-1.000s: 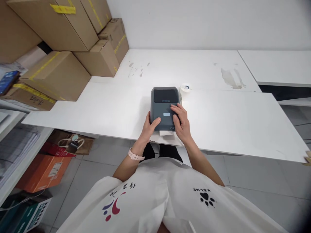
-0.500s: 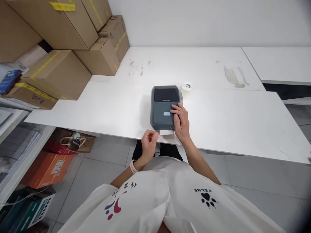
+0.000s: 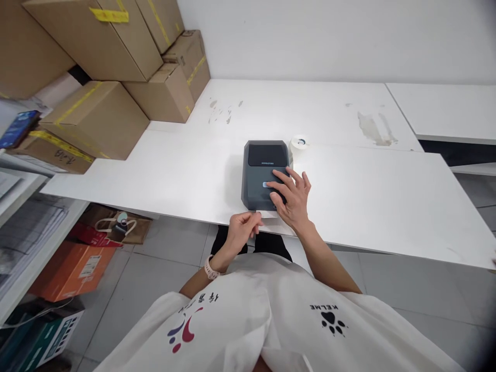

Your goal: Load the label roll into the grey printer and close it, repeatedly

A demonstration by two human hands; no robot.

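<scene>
A dark grey label printer point(image 3: 260, 168) sits near the front edge of a white table point(image 3: 186, 175). My right hand point(image 3: 291, 196) lies on its top with fingers spread, the index finger by a pale button. My left hand point(image 3: 241, 230) is at the printer's front, its fingers pinched on the white label point(image 3: 266, 213) that sticks out of the slot. A pink watch is on my left wrist. A small white label roll point(image 3: 298, 142) stands just behind the printer's right corner.
Several cardboard boxes point(image 3: 96, 116) with yellow tape are stacked at the table's left and back left. A second white table point(image 3: 445, 111) stands at the right. Shelves, an orange box point(image 3: 72, 268) and a paper bag point(image 3: 116, 230) are at the lower left on the floor.
My left hand left the printer's side and came down to the label at the front slot. My right hand's fingers have spread out on the printer's top.
</scene>
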